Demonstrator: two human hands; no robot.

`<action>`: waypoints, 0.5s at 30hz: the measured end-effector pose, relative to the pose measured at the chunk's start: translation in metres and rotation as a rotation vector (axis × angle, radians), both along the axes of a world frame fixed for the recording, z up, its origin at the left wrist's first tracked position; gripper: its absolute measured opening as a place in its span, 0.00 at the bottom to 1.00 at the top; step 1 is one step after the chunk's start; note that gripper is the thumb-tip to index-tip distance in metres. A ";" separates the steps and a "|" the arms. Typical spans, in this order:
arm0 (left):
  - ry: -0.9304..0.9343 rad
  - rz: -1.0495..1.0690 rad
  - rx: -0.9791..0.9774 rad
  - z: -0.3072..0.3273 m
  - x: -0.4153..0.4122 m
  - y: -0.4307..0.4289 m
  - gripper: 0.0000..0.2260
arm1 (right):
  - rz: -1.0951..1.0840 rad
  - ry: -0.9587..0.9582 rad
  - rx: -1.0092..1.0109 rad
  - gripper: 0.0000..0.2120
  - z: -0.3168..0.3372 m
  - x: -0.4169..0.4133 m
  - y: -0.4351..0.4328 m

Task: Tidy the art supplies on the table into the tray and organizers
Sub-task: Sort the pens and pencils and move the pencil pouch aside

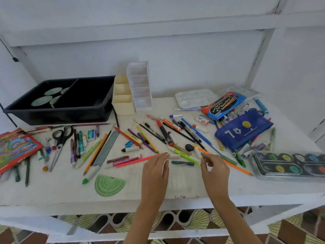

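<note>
The white table (pixel 184 187) carries the whole scatter, and the black tray (pixel 58 115) at its back left is where much of it belongs. So far I see only a few pale green discs inside. Against the tray's right wall stands the cream organizer (pixel 123 104), with the clear organizer (pixel 141 92) just right of that, and nothing shows in either one. Far right of the tray lie the paint box (pixel 288 167) and the blue pencil case (pixel 244 129). Straight in front of it lie scissors (pixel 61 138) and a ruler (pixel 107 147). Both hands hover to the tray's front right, over the middle heap. The left hand (pixel 155 171) has its fingers straight and close together, the tips at the point of the pink pencil (pixel 139 159). The right hand (pixel 215 167) has its fingers half curled beside the end of the yellow-green highlighter (pixel 186 155) — whether they pinch it I cannot tell. I'd guess the long thin pieces go first, being right for the organizer slots. Crossed pens lie between the hands and the tray, so a lift seems wiser than a slide.
</note>
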State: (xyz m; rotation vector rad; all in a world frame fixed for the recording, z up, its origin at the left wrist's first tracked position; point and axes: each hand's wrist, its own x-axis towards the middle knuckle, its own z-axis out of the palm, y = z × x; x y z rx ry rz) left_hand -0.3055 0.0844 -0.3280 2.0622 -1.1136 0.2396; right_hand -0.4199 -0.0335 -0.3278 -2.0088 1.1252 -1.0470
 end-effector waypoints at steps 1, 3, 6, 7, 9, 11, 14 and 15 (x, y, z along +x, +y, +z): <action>0.005 -0.022 0.030 0.001 0.004 -0.009 0.11 | -0.016 0.032 0.053 0.09 0.000 0.004 -0.008; -0.004 -0.080 0.110 0.004 0.011 -0.026 0.09 | -0.027 0.115 0.135 0.10 0.001 0.011 -0.021; -0.057 -0.176 0.284 0.008 0.020 -0.044 0.09 | 0.016 0.221 0.172 0.09 0.001 0.017 -0.030; -0.070 -0.190 0.322 0.007 0.022 -0.046 0.10 | 0.029 0.245 0.178 0.09 0.001 0.018 -0.032; -0.105 -0.186 0.367 0.006 0.024 -0.047 0.11 | 0.035 0.293 0.207 0.09 0.001 0.021 -0.035; -0.128 -0.176 0.398 0.004 0.024 -0.046 0.12 | 0.024 0.333 0.239 0.09 0.001 0.024 -0.039; -0.159 -0.160 0.416 0.003 0.026 -0.047 0.15 | 0.001 0.375 0.274 0.07 0.003 0.028 -0.042; -0.187 -0.150 0.412 0.004 0.026 -0.047 0.17 | -0.004 0.371 0.275 0.07 0.005 0.028 -0.041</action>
